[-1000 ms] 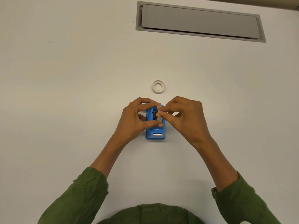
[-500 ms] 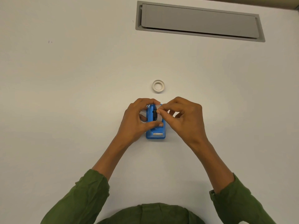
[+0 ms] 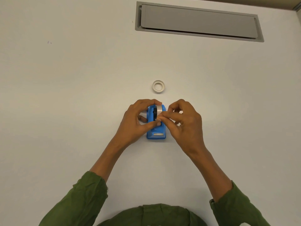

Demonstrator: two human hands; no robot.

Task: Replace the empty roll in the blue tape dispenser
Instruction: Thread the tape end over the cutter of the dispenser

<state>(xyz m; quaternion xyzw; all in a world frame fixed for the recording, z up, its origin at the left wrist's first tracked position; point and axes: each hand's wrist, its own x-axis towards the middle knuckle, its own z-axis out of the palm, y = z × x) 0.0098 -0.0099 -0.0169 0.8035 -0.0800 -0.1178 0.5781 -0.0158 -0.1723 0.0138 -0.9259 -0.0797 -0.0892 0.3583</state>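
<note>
A small blue tape dispenser (image 3: 156, 135) stands on the white table, its metal cutter facing me. A roll of clear tape (image 3: 158, 108) on a black hub sits in its cradle. My left hand (image 3: 138, 121) wraps the dispenser's left side, index finger over the roll and thumb across the body. My right hand (image 3: 184, 123) pinches the tape's free end with thumb and index finger just in front of the roll. An empty white tape core (image 3: 158, 86) lies flat on the table just beyond the dispenser.
A grey recessed cable flap (image 3: 198, 22) is set into the white table (image 3: 65, 95) at the far side. My green sleeves fill the bottom of the view.
My right hand's pinch has slid toward me along the dispenser, exposing the clear roll in the cradle. My left hand keeps its hold on the dispenser.
</note>
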